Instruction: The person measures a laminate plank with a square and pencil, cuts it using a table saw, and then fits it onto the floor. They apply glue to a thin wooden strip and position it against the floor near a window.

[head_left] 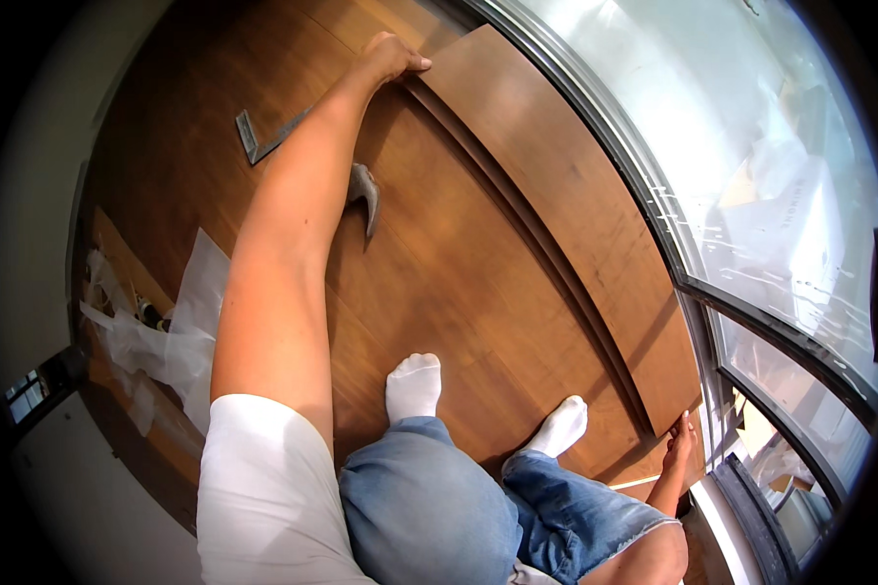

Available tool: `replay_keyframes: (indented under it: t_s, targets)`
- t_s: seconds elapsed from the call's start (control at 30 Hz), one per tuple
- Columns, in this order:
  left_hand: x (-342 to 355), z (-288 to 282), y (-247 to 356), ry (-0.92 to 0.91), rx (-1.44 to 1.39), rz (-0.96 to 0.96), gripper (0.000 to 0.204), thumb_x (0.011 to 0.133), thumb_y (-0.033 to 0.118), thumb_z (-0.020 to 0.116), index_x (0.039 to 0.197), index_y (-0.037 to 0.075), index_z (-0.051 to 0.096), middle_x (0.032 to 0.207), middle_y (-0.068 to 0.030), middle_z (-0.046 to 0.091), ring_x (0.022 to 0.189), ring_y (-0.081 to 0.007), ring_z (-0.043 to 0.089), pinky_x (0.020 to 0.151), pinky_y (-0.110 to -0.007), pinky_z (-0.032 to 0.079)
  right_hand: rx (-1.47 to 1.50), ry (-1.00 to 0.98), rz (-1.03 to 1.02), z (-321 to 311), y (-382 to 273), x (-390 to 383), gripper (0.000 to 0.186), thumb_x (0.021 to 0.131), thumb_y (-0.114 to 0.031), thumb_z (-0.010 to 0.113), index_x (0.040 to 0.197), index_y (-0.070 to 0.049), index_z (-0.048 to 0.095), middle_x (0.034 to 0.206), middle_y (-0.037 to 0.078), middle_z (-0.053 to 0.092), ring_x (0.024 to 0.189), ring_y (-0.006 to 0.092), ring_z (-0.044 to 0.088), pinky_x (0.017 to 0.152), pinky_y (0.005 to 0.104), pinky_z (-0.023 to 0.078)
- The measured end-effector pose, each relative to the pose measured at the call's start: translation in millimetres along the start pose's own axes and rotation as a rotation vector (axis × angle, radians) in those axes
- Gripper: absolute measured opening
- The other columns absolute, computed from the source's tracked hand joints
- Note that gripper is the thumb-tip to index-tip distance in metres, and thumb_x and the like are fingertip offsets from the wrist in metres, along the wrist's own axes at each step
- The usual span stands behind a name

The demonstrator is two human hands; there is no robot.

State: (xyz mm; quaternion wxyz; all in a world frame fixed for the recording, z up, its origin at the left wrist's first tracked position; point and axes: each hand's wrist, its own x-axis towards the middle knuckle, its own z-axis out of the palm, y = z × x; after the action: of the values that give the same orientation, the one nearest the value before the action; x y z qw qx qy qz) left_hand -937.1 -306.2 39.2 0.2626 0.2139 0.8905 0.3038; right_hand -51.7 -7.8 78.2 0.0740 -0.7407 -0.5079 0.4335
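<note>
A long brown wooden floorboard lies alongside the window frame, its inner edge raised a little above the laid floor. My left hand grips its far end, thumb against the corner and the other fingers mostly out of sight. At the near right end, my right hand has its fingertips closed on the board's corner. Beneath my left forearm, a claw hammer's head pokes out, its handle hidden. A metal carpenter's square rests on the floor, partly covered by the same arm.
Brown planks form the floor. My white-socked feet stand on it. Crumpled clear plastic sheeting lies at the left. A dark-framed window runs along the right, with packaging and clutter visible through the glass.
</note>
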Motion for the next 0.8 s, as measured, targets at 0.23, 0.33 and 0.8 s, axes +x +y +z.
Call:
replay_keyframes:
  t_s: [0.23,0.33,0.8]
  targets:
    - [11.1,0.0,-3.7,-0.047,-0.080,0.002,0.024,0.081,0.019,0.085,0.094,-0.001,0.080,0.076,-0.0101,0.073,0.063,-0.0171,0.064,0.062,-0.033,0.053,-0.046,-0.038,0.027,-9.5,3.9,7.6,0.033,0.097,-0.046,0.068,0.088,-0.015,0.064,0.079,-0.005,0.068,0.054,-0.0013,0.054,0.039,0.0192,0.019]
    - [14.0,-1.3,-8.4,-0.063,-0.098,0.009,0.023,0.081,0.018,0.085,0.094,0.000,0.080,0.077,-0.0101,0.073,0.063,-0.0178,0.065,0.062,-0.033,0.053,-0.032,-0.032,0.042,-8.7,4.6,7.7,0.034,0.097,-0.047,0.068,0.093,-0.013,0.066,0.081,-0.005,0.069,0.057,-0.0014,0.056,0.040,0.0189,0.020]
    - [2.9,-5.6,-7.4,-0.067,-0.129,-0.078,0.022,0.083,0.020,0.083,0.098,0.003,0.080,0.084,-0.0083,0.075,0.069,-0.0192,0.068,0.067,-0.033,0.055,0.003,-0.053,0.041,-9.1,6.8,8.6,0.037,0.099,-0.045,0.067,0.105,-0.009,0.069,0.094,-0.001,0.075,0.062,-0.0006,0.060,0.041,0.0188,0.019]
